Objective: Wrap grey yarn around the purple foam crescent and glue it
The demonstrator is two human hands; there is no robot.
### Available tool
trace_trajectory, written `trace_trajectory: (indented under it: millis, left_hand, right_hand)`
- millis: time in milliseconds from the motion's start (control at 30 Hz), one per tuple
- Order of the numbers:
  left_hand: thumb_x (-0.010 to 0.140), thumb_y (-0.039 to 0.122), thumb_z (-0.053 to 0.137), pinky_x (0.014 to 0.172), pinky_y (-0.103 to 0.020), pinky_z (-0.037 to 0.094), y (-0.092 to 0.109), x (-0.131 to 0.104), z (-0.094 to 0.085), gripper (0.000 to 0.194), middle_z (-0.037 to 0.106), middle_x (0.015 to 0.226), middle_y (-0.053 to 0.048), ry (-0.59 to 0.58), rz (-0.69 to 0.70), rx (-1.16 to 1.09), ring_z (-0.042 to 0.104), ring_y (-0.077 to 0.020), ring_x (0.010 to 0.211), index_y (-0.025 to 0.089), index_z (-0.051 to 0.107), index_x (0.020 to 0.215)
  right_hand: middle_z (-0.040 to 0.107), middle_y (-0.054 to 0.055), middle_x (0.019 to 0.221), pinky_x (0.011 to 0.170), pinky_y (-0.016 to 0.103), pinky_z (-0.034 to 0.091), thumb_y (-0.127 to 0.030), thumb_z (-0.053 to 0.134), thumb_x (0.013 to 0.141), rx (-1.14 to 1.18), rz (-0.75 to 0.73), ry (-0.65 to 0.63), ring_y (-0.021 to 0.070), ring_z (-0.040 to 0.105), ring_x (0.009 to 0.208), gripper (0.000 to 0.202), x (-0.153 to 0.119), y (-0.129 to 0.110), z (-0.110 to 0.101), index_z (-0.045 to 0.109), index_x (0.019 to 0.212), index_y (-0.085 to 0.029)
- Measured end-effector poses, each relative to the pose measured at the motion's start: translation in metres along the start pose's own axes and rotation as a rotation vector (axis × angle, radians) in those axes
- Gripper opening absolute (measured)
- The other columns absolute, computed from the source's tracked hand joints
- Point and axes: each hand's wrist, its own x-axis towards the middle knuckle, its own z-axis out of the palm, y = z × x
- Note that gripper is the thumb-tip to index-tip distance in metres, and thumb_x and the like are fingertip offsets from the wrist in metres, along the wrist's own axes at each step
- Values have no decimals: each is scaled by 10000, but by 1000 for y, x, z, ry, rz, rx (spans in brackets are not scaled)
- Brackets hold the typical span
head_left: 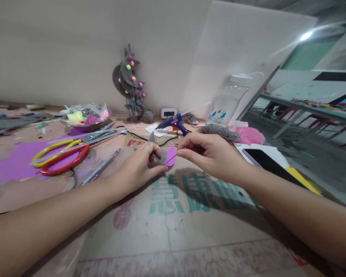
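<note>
The single head-worn camera looks forward and down past the forearms at both hands, facing the worktable and wall.

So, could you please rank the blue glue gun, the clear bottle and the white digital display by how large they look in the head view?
1. Clear bottle
2. Blue glue gun
3. White digital display

The light is dim and flat, with one glaring lamp (306, 36) at the upper right throwing a streak. Soft shadows fall below the right hand (203, 154) and along both forearms. A sheen pales the clear bottle (226, 100). Wide-angle distortion stretches the edges; the far table (311, 105) looks soft.
</note>
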Motion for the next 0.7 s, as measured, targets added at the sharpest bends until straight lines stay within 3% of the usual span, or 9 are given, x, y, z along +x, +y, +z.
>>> trace_trajectory:
  millis: [267,467,700]
  left_hand:
    - [757,298,663,578,-247,371,2,-1,-1,227,536,783,20,17,-14,-11,490,-128,668,208,469,834]
    - [737,285,681,535,-227,345,6,1,-1,247,496,730,39,13,-88,-66,462,-109,623,203,463,820]
    - [766,248,652,546,-222,362,8,-1,0,216,541,776,36,-103,-97,-162,498,-106,636,211,464,868]
  right_hand:
    - [596,14,743,637,254,370,-373,553,855,-46,-27,-89,125,511,687,214,12,39,-13,622,805,-176]
    - [641,48,976,703,277,404,-361,537,855,11,34,-115,146,552,802,209,13,64,3,636,891,-180]
    - [639,24,794,674,258,420,-336,530,852,58,116,-222,137,563,736,194,12,57,13,612,821,-163]
